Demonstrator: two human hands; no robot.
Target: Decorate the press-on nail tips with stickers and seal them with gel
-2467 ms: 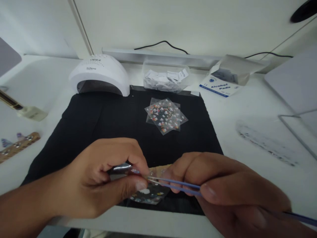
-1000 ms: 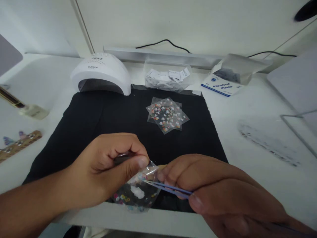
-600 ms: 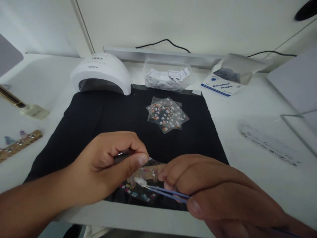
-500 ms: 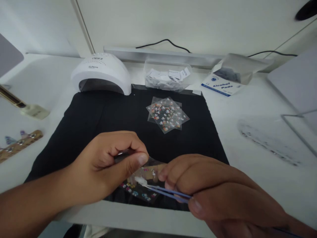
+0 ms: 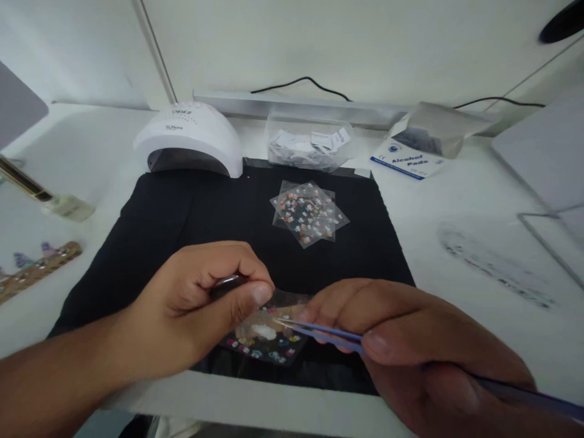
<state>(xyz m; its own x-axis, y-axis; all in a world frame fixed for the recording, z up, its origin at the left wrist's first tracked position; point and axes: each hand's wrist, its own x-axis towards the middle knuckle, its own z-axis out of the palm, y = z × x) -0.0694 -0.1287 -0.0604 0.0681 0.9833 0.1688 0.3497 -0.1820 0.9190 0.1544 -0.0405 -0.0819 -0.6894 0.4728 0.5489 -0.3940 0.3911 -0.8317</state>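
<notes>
Thumb and forefinger of my left hand are pinched together at the upper left of a clear sticker sheet. Small multicoloured stickers dot this sheet, and a white patch shows on it; whether that is a sticker or something else I cannot tell. A glossy edge shows inside the curl of my left fingers. My right hand grips blue tweezers, their pale tips close together over the sheet, just right of the white patch. The fingertips of my right hand are close to the sheet's right side.
On the black mat lie overlapping clear sticker sheets. Behind stand a white nail lamp, a clear box of packets and an alcohol pads box. At left are a polish bottle and a nail-tip stand.
The tweezers' tips have moved up and right, away from the white patch, and my right hand has shifted slightly right. My left hand stays in place.
</notes>
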